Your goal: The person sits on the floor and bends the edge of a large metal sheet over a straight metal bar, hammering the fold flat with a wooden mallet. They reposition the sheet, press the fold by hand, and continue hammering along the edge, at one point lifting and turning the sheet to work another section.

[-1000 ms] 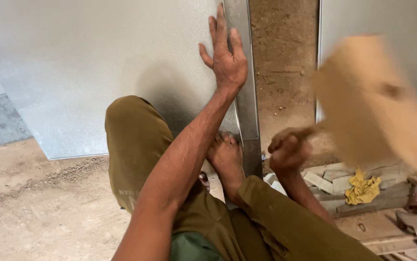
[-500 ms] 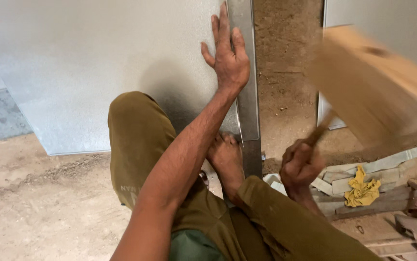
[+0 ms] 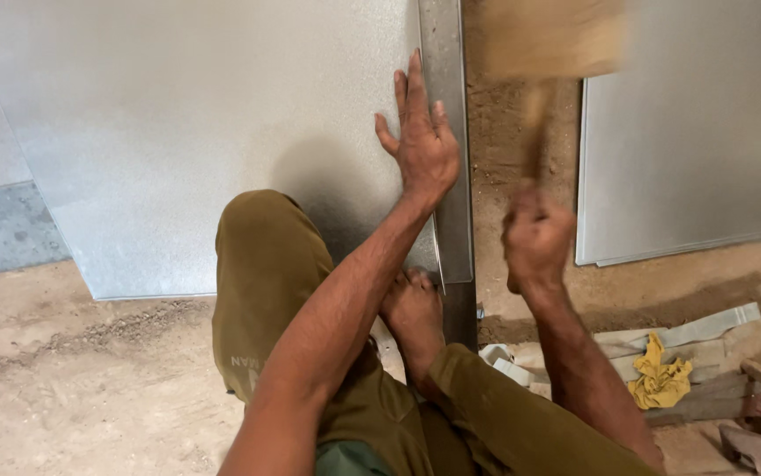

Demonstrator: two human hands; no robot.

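My left hand (image 3: 423,141) lies flat, fingers spread, on the metal sheet (image 3: 204,123) beside its folded edge strip (image 3: 449,132); my right hand (image 3: 534,240) is clenched around a blurred wooden mallet (image 3: 549,40).

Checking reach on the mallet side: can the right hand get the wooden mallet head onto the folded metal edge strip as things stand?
Probably yes. The right hand grips the wooden mallet just right of the folded metal edge strip, with only bare ground between. The left hand lies flat beside the strip, fingertips close to it, so those look like the only obstruction.
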